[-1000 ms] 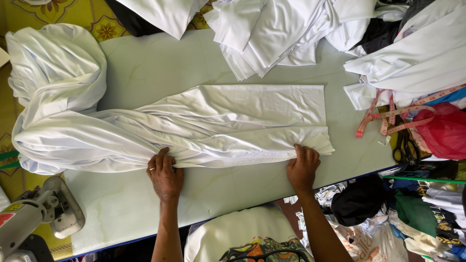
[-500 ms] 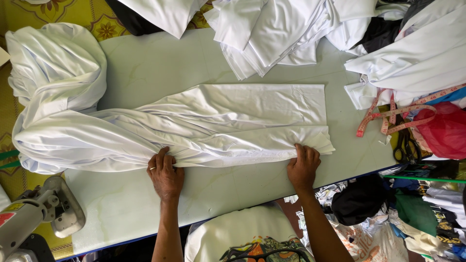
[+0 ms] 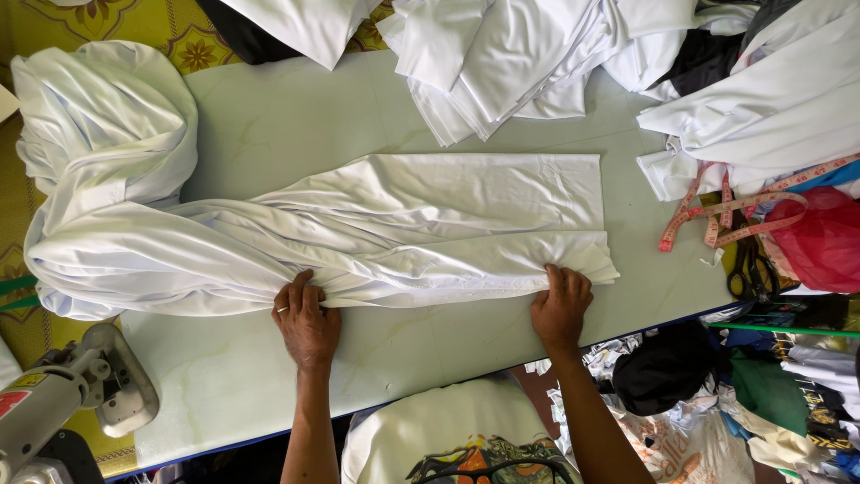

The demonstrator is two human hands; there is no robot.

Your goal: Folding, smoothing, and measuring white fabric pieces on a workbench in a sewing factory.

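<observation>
1. White cloth lies in a long folded strip across the middle of the frame, on the pale green desk. Compared with a second ago almost nothing has shifted: the strip, its creases and both hands sit where they did, so the work appears to be at a pause with the near edge held down, not pulled.
2. The left hand rests at lower centre-left, palm down with fingers curled over the near edge of the cloth. It seems to pinch a little of the fabric, though how firmly I cannot tell.
3. The right hand lies at lower centre-right, flatter and more open, fingertips pressing the stacked layers close to the cloth's squared right end.
4. The cloth runs between the two hands and away from them toward the top of the frame; its left end swells into a loose heap at upper left.
5. Nearby: more folded white fabric at the top, a pink tape measure and black scissors at right, a grey machine at lower left.
</observation>
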